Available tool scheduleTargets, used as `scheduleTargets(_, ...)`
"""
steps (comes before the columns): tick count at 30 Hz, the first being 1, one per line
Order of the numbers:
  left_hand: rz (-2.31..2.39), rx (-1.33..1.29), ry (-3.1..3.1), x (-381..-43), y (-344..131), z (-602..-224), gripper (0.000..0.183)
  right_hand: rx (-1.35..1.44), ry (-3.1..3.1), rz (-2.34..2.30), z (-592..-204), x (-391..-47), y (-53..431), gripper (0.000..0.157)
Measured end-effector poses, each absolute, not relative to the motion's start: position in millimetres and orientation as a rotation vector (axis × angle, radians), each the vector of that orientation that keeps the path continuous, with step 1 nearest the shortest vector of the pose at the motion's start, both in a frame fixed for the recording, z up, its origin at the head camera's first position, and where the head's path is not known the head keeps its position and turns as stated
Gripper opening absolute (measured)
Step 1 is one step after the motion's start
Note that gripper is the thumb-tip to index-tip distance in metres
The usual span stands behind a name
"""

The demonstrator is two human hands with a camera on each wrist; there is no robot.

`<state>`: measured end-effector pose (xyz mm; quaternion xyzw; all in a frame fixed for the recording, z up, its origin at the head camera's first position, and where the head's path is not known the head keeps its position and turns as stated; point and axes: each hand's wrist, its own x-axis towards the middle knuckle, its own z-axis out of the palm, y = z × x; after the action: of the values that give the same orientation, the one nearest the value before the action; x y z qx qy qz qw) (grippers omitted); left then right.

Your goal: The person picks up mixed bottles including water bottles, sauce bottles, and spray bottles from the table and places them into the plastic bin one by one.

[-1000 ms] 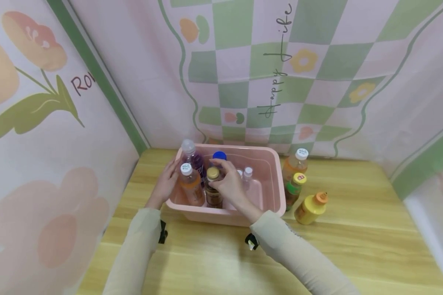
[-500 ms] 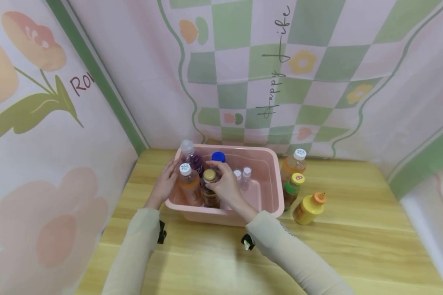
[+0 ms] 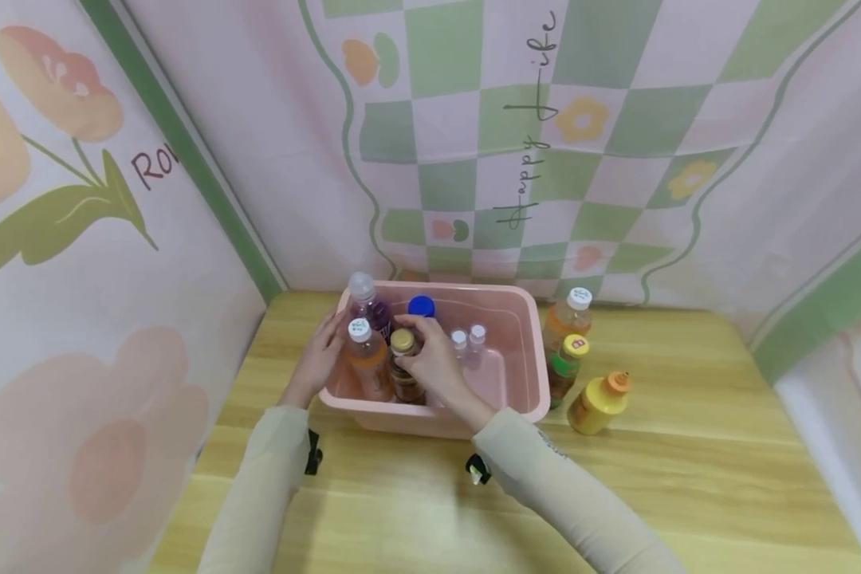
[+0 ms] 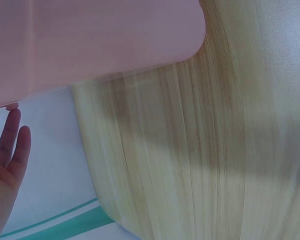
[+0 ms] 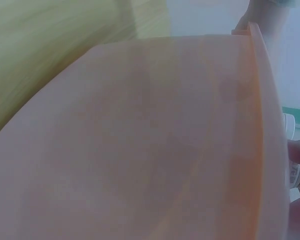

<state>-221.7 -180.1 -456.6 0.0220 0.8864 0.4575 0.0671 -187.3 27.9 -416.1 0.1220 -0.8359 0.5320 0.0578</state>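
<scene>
In the head view, my right hand (image 3: 436, 363) pinches a dark bottle with a gold cap (image 3: 403, 343) near its neck, inside the pink bin (image 3: 395, 422). The bottle stands upright beside an orange drink bottle with a white cap (image 3: 369, 367). My left hand (image 3: 319, 363) rests along the bin's left side, fingers stretched toward the rim. The left wrist view shows that hand's fingers (image 4: 11, 137) by the bin's wall (image 4: 115, 40). A purple bottle (image 3: 373, 311) and a blue-capped bottle (image 3: 421, 306) stand behind. In the right wrist view the bin's wall hides most of the right hand.
Two small clear bottles with white caps (image 3: 477, 333) stand mid-bin. Right of the bin on the wooden table (image 3: 689, 478) are another orange drink bottle (image 3: 568, 319), a yellow-capped bottle with a green band (image 3: 565, 367) and a yellow squeeze bottle (image 3: 601, 405). A patterned curtain (image 3: 452, 183) hangs behind.
My right hand has shifted the gold-capped bottle slightly left and down, closer to the orange drink bottle. The left hand stays at the bin's left side.
</scene>
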Motion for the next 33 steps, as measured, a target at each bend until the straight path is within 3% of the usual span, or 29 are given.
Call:
scheduleTargets(17, 1.368, 0.087, 2.689, -220, -177, -455, 0.049, 0.415, -2.583, 1.596, -418, -185, 34, 0.057)
scheduleTargets(27, 1.374, 0.088, 2.703, -219, -178, -456, 0.049, 0.425, -2.587, 1.654, -410, -181, 46, 0.073)
scheduleTargets(33, 1.371, 0.102, 2.712, -220, -178, -456, 0.049, 0.369, -2.550, 1.651, -396, -178, 58, 0.073)
